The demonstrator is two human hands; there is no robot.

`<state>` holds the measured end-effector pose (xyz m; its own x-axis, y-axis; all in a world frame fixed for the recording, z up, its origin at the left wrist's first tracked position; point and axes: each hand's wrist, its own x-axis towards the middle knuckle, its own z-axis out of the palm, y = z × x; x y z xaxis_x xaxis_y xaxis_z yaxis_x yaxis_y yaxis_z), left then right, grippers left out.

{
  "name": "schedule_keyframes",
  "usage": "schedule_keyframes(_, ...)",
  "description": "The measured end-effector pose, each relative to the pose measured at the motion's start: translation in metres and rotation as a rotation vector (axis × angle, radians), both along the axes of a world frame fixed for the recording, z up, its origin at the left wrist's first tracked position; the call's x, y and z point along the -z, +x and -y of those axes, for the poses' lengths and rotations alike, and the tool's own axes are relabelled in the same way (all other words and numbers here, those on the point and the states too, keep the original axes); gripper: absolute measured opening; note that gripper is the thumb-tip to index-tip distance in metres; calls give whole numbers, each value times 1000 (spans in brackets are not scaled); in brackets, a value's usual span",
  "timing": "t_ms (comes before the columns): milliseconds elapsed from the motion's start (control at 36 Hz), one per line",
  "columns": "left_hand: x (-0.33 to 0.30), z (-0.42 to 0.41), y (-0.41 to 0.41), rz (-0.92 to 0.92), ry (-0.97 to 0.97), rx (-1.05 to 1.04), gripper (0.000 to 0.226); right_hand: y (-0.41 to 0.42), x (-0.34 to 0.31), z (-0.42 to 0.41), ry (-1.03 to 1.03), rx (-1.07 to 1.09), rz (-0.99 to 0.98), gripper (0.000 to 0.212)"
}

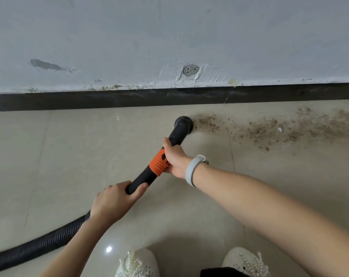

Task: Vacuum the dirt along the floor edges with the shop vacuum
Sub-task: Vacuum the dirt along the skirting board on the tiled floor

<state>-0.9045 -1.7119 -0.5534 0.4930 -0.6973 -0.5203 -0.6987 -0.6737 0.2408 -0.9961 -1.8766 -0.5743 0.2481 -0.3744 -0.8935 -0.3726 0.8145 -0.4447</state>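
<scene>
Both hands hold the black wand (143,177) of the shop vacuum, which slants from lower left up to the right toward the wall (169,37). The right hand (174,156) wraps the wand at its orange collar (158,161), fingers curled under and around it, thumb lying up along the black tube above. A grey band (191,169) sits on that wrist. The left hand (113,200) grips the wand's lower end, fingers closed tightly round it with the thumb pressed on the near side. Behind this hand the ribbed hose (39,244) runs off to the lower left edge.

The round nozzle (183,123) rests on the tiled floor (69,156), near the dark baseboard (109,100) but apart from it. Its right side touches the left end of the dirt (269,130), a brown scatter of crumbs stretching right along the floor toward the frame edge, just in front of the baseboard. A small white fleck (280,129) lies in the scatter.

Two pale beaded shoes (137,264) show at the bottom edge.
</scene>
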Motion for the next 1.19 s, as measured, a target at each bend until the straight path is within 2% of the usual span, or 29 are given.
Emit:
schedule_keyframes(167,-2,30,-10,-30,12,102,54,-23,-1,20,-16,89,-57,55)
schedule_keyframes(333,3,27,-41,-43,44,221,51,-67,5,9,10,200,-85,52)
schedule_keyframes(472,5,30,-63,-44,65,297,51,-98,4,4,27,324,-87,36)
schedule_keyframes(611,5,54,-68,-22,53,326,53,-102,0,24,-6,405,-75,31)
schedule_keyframes(833,4,76,-54,52,-13,247,57,-75,-3,55,-74,324,-69,34)
schedule_keyframes(1000,5,59,-44,61,-53,189,57,-60,-1,42,-83,277,-67,35)
schedule_keyframes(1111,6,39,-36,-10,-61,67,53,-42,5,29,-88,171,-81,52)
schedule_keyframes(1194,5,30,-32,-21,-90,-29,52,-27,4,25,-88,121,-28,54)
